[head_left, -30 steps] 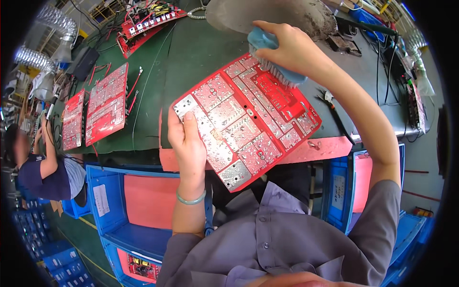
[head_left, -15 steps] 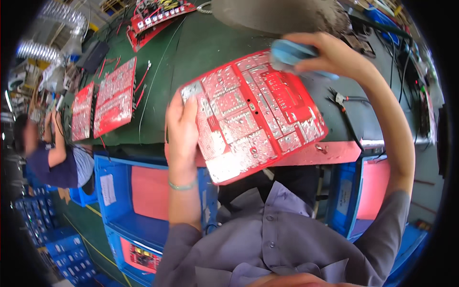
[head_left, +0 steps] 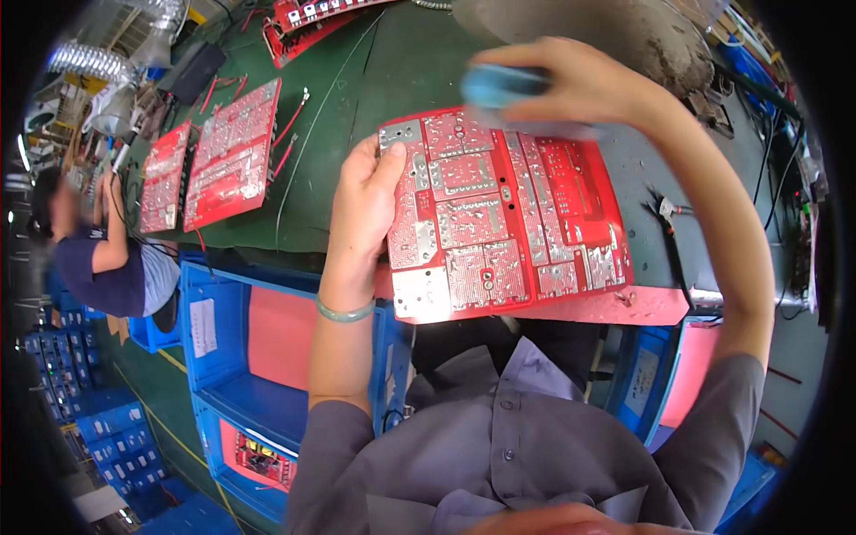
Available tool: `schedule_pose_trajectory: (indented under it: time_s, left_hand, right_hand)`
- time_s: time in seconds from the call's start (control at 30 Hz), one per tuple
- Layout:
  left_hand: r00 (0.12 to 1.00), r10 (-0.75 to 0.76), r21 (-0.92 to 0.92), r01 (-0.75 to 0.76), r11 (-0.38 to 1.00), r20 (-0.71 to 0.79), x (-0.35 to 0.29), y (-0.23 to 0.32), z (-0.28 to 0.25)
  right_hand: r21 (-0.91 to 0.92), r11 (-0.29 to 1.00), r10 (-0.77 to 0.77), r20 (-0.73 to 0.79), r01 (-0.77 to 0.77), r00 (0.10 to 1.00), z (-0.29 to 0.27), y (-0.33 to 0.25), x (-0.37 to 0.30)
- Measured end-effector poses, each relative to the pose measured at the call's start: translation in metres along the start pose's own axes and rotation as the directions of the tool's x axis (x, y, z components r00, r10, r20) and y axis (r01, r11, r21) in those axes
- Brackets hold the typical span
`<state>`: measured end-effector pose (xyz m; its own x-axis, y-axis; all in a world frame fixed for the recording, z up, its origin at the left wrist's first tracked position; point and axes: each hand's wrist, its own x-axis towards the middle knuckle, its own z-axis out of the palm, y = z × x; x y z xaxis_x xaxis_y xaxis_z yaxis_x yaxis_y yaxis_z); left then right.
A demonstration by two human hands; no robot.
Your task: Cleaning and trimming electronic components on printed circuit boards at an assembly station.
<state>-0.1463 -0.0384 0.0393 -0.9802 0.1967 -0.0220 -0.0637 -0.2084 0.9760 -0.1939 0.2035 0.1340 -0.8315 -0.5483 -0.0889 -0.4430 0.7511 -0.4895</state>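
A large red circuit board (head_left: 470, 221) is tilted up in front of me, its silvery soldered side facing me. My left hand (head_left: 367, 201) grips its left edge, with the thumb lying over the upper left corner. Above the board's top edge, my right hand (head_left: 580, 85) is closed around a light-blue brush (head_left: 489, 86). The brush's pale underside is smeared by motion, so I cannot tell whether it touches the board. The board's lower edge is over a pink sheet (head_left: 615, 306) at the table's front.
More red boards (head_left: 234, 156) stand at the left, with another board (head_left: 312, 20) at the back. Cutting pliers (head_left: 667, 218) lie at the right near black cables. Blue bins (head_left: 245, 357) are below the table edge. A co-worker (head_left: 111, 241) sits at far left.
My right hand has swept the brush leftward along the board's top. The board has turned and now stands squarer to me. The whole view has shifted slightly.
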Motion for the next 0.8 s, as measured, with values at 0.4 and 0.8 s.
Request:
schedule_pose_trajectory:
  time_s: [0.4,0.8]
  left_hand:
    - [0.999,0.005,0.046,-0.006,0.999,0.033,0.009,-0.007,-0.001]
    - [0.993,0.114,-0.018,-0.113,0.993,0.041,0.000,-0.002,0.008]
  right_hand:
    - [-0.175,0.952,-0.273,-0.105,0.252,0.956,0.041,-0.046,0.062]
    - [-0.076,0.986,0.129,-0.211,-0.148,0.969,0.017,-0.015,-0.046]
